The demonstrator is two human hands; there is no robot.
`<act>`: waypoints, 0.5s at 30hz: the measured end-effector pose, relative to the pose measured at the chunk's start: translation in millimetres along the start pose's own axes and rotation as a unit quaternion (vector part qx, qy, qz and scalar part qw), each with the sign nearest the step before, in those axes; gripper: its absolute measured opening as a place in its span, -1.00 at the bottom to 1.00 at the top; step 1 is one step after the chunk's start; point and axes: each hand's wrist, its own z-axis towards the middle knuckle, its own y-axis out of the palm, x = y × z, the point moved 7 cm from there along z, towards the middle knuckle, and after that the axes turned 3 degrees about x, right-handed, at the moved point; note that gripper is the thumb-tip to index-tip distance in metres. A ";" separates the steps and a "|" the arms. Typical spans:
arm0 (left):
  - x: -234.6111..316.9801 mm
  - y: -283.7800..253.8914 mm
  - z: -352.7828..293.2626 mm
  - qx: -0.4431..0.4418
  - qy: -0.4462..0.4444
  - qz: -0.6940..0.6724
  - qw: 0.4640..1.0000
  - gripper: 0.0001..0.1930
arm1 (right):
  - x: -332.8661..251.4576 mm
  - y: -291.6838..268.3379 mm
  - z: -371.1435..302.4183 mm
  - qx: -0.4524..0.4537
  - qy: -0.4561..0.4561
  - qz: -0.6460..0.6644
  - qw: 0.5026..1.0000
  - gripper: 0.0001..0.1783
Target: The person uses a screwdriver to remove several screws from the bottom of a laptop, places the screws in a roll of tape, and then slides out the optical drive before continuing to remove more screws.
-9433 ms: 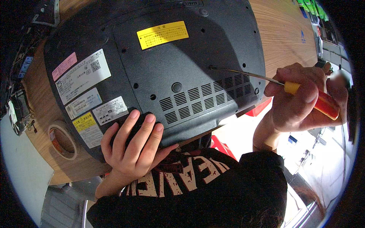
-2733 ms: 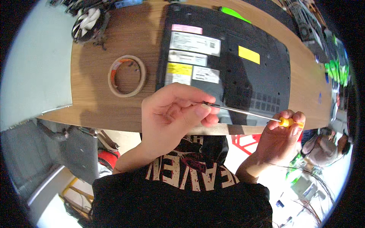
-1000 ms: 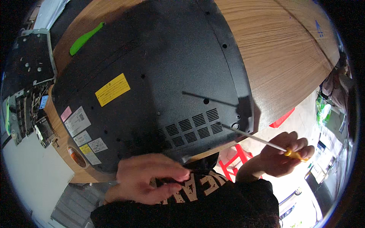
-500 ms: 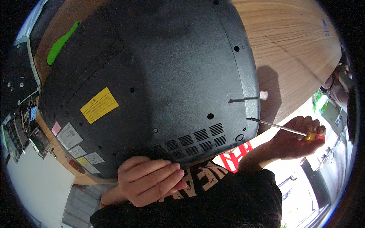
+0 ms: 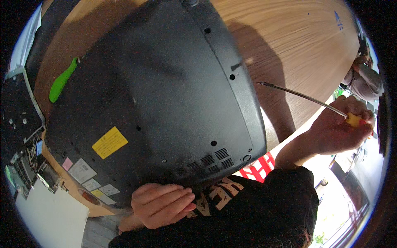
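A black laptop (image 5: 178,103) lies underside up on the wooden table, showing screw holes, vents and several stickers. My left hand (image 5: 163,205) is closed over its near edge, fingers curled together beside the vents; the thumb is partly hidden. Off to the right, my right hand (image 5: 339,128) grips the yellow-and-red handle of a long screwdriver (image 5: 304,96). The screwdriver's dark tip points left, just beyond the laptop's right edge, apart from the casing.
Beyond the laptop's left edge lies a green-handled tool (image 5: 63,82). Opened electronics with bare circuit boards (image 5: 27,169) sit at far left. The wooden table (image 5: 297,45) extends to the far right, where a person (image 5: 366,78) is partly visible.
My right hand has carried the screwdriver up and away, its tip leaving the laptop's right side. The view has shifted, so the laptop appears lower and turned. My left hand keeps its hold.
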 end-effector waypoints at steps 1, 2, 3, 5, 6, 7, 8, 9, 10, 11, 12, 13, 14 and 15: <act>0.1 -0.7 0.9 -0.001 0.003 0.002 1.000 -0.80 | 0.7 1.8 4.8 -0.006 0.002 0.005 1.000 -0.73; 0.7 -2.1 1.2 -0.002 0.006 0.002 1.000 -0.80 | 0.9 4.3 8.1 -0.011 0.003 0.008 1.000 -0.72; -0.9 -1.4 1.5 -0.017 0.000 -0.006 1.000 -0.79 | 0.8 5.9 11.0 -0.015 0.003 0.011 1.000 -0.72; -3.3 -1.1 5.5 -0.036 -0.001 -0.015 0.999 -0.78 | 5.2 11.8 13.8 -0.025 0.011 -0.008 1.000 -0.72; -3.2 -1.0 7.2 -0.047 -0.002 -0.017 0.999 -0.78 | 9.0 16.0 14.3 -0.030 0.015 -0.012 0.999 -0.72; -3.1 -0.4 7.8 -0.059 -0.003 -0.020 0.998 -0.77 | 12.8 20.0 13.0 -0.027 0.019 -0.046 0.998 -0.72; -3.2 -0.9 5.0 -0.058 0.000 -0.017 0.998 -0.78 | 15.3 20.8 12.3 -0.025 0.022 -0.062 0.997 -0.72; -3.2 -1.4 4.5 -0.059 0.001 -0.017 0.998 -0.78 | 16.7 20.7 12.2 -0.022 0.023 -0.079 0.996 -0.72; -4.1 -1.7 4.4 -0.059 -0.004 -0.025 0.998 -0.77 | 21.3 18.5 11.2 -0.015 0.054 0.012 0.998 -0.75; -4.7 -2.1 3.8 -0.059 -0.008 -0.033 0.998 -0.76 | 23.9 21.7 11.0 -0.026 0.066 0.031 0.997 -0.77; -4.9 -1.8 1.2 -0.061 -0.008 -0.033 0.998 -0.76 | 26.1 23.7 10.5 -0.035 0.077 0.048 0.995 -0.78; -5.8 -1.0 -2.9 -0.064 -0.007 -0.034 0.997 -0.73 | 28.3 25.7 9.8 -0.043 0.089 0.064 0.993 -0.79; -7.8 -0.9 -4.3 -0.067 -0.007 -0.034 0.997 -0.70 | 28.1 26.1 9.2 -0.055 0.077 0.043 0.995 -0.80; -9.5 -2.6 -3.6 -0.068 -0.008 -0.035 0.997 -0.70 | 28.2 29.6 6.5 -0.058 0.074 0.034 0.995 -0.80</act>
